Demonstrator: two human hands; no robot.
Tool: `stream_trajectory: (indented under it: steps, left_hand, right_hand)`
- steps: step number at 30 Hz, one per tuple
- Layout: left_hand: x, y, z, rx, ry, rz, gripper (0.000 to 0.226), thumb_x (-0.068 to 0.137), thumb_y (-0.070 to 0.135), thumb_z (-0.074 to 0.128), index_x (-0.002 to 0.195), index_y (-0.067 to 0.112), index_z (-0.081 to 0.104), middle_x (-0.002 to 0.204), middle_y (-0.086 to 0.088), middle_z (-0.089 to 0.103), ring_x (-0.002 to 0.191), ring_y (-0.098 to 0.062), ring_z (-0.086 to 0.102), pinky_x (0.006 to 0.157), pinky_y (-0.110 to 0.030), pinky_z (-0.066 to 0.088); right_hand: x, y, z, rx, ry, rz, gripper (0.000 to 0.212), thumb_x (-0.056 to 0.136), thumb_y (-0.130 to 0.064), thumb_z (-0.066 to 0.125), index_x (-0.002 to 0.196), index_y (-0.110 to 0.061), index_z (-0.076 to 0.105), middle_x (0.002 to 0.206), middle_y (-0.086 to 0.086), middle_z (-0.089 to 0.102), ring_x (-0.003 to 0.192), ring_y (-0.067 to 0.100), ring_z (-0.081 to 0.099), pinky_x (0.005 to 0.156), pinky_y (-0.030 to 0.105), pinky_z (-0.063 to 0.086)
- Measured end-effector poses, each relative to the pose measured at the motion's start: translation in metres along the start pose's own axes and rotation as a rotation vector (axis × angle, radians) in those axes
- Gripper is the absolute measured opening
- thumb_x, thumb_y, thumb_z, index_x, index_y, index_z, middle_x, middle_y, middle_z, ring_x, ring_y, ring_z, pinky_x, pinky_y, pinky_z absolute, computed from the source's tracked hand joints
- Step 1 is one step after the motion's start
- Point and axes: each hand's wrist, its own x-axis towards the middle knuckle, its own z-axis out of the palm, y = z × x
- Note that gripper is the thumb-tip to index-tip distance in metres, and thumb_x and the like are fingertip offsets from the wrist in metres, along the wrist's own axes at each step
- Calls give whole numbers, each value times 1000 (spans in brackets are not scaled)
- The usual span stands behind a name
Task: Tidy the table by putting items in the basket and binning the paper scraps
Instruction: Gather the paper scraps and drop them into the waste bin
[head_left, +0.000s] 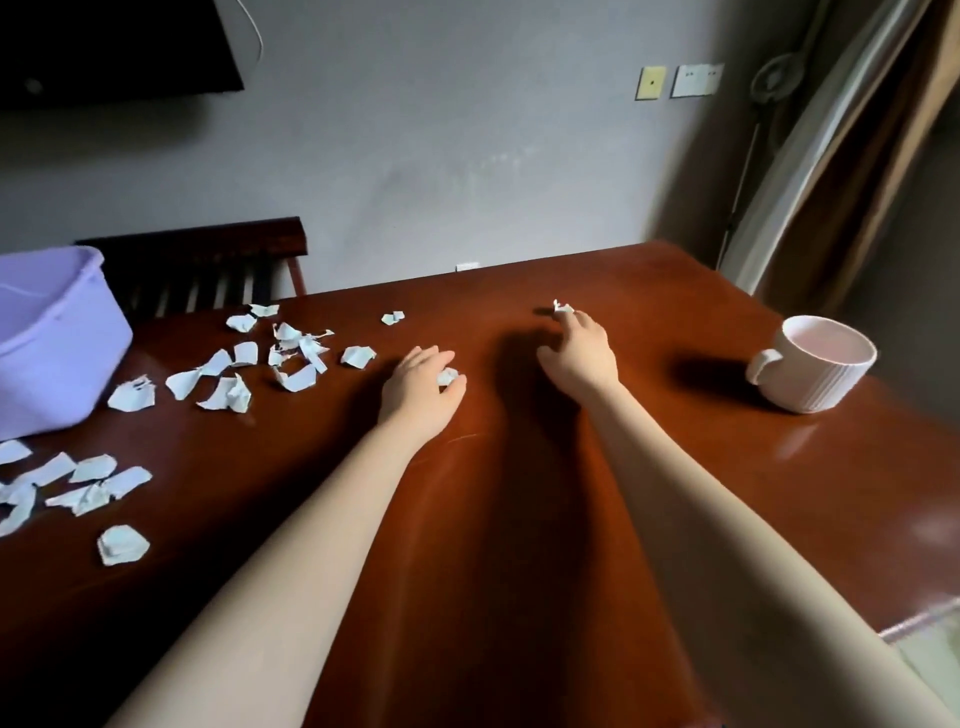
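Note:
Both my arms reach across a dark red wooden table (519, 519). My left hand (421, 387) lies palm down near the middle, fingers curled round a small white paper scrap (447, 375). Further off, my right hand (582, 353) pinches another scrap (562, 307) at its fingertips, just above the tabletop. Several torn pale paper scraps (291, 353) lie scattered over the left half of the table, with more (78, 483) near the left edge. A lilac plastic basket (57, 353) stands at the far left. A white ribbed mug (815, 364) stands at the right.
A dark wooden chair (208, 270) stands behind the table's left end, against a grey wall. A curtain (841, 156) hangs at the right. The table's right edge runs down past the mug toward a pale floor (930, 654).

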Motion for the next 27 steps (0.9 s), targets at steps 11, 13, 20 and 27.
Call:
stream_trajectory:
  steps: [11,13,20,27]
  left_hand:
    - [17,-7,13,22,59,30,44,96,26,45,139,17,44,148,-2,39,140,-18,28,115,-35,25]
    - [13,-7,9,-112,127,-17,37,96,19,44,133,13,50,142,-2,44,134,-17,36,109,-29,32]
    - [-7,-33,-10,-104,328,-21,28,92,15,50,117,8,60,132,-6,50,126,-20,44,105,-30,35]
    - [-13,-92,-47,112,418,-140,44,91,23,51,132,8,48,150,-9,31,143,-25,23,114,-42,24]
  right_hand:
    - [54,-18,40,-194,-146,-30,62,93,-43,44,146,-15,28,151,8,32,143,25,21,116,53,10]
    - [41,-31,47,-162,-156,-99,57,96,-41,40,146,-16,30,152,6,32,144,23,21,117,51,10]
    - [-9,-71,66,-61,-203,-231,62,96,-53,35,147,-19,29,153,4,34,144,22,24,119,44,11]
    - [-25,-110,88,-194,-263,-312,71,94,-59,32,152,-23,10,160,8,12,148,23,11,119,46,8]
